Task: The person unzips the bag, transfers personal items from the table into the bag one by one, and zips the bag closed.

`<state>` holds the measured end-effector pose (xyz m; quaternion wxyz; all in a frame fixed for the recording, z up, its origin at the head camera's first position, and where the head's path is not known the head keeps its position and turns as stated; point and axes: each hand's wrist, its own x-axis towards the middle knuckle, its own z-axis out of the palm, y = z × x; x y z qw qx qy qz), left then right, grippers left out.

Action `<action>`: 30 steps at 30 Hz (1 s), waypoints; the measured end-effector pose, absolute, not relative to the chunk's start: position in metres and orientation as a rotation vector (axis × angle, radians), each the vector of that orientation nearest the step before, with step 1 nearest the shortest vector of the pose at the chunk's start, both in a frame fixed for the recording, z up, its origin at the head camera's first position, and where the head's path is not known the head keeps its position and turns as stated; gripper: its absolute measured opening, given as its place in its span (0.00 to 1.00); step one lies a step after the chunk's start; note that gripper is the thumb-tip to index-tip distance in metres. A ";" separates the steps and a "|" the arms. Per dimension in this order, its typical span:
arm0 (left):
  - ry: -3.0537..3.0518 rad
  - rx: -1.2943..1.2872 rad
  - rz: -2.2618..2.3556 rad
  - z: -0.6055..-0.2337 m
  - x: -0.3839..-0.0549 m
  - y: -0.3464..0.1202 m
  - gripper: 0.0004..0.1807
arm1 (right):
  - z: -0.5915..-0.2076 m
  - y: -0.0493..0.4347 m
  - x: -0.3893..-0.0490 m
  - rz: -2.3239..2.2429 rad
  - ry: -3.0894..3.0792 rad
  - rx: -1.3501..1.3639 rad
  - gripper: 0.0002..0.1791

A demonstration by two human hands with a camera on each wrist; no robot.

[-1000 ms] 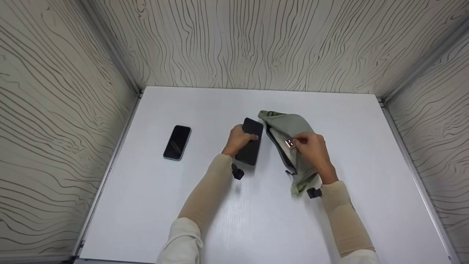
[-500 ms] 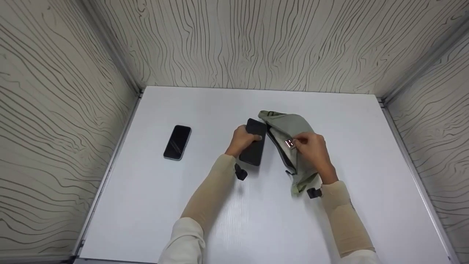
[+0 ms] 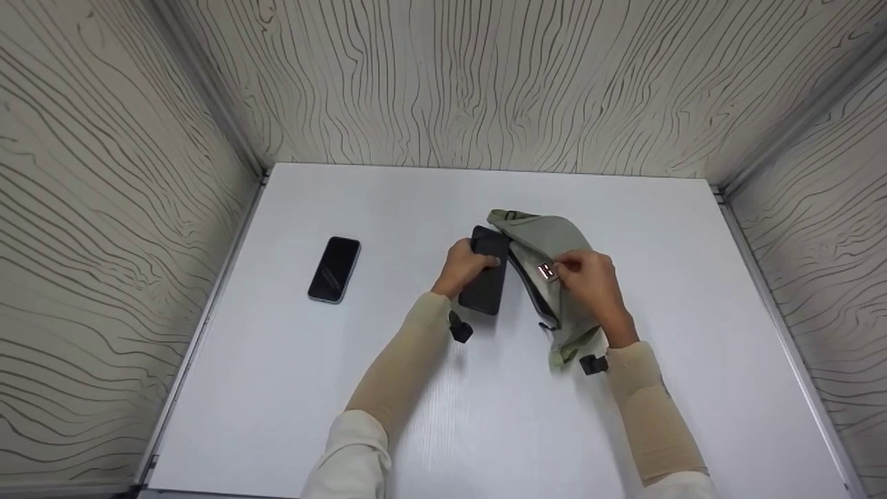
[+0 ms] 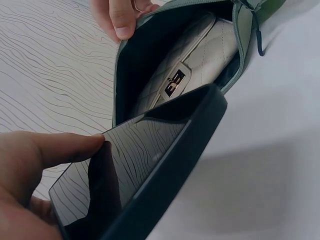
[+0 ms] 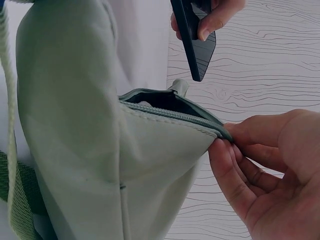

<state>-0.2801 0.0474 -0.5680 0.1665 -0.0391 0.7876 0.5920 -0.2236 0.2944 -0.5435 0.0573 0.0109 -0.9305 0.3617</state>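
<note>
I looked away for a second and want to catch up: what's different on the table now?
The left hand has carried the black slab rightward, closer to the open green bag. Nothing was newly taken hold of or let go. The right hand keeps its grip on the bag's edge, and the phone lies where it was.

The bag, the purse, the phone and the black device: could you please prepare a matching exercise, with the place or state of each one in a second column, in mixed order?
Column 1
1. green bag
2. quilted purse
3. phone
4. black device

Column 2
A. lying on the table, touched by no hand
B. edge pinched by the right hand
C. gripped by the left hand
D. pale, inside another thing

Right pairs: 1-B, 2-D, 3-A, 4-C
</note>
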 end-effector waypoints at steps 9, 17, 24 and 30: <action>2.198 -0.126 1.734 -0.573 -0.279 0.054 0.27 | -0.544 0.293 -0.222 1.064 -2.808 0.062 0.09; 2.182 -0.157 1.752 -0.576 -0.279 0.063 0.27 | -0.544 0.293 -0.222 1.082 -2.804 0.046 0.09; 2.159 -0.149 1.785 -0.578 -0.278 0.070 0.24 | -0.543 0.293 -0.223 1.089 -2.810 0.029 0.09; 2.151 -0.157 1.788 -0.580 -0.276 0.074 0.25 | -0.543 0.293 -0.224 1.079 -2.807 0.021 0.09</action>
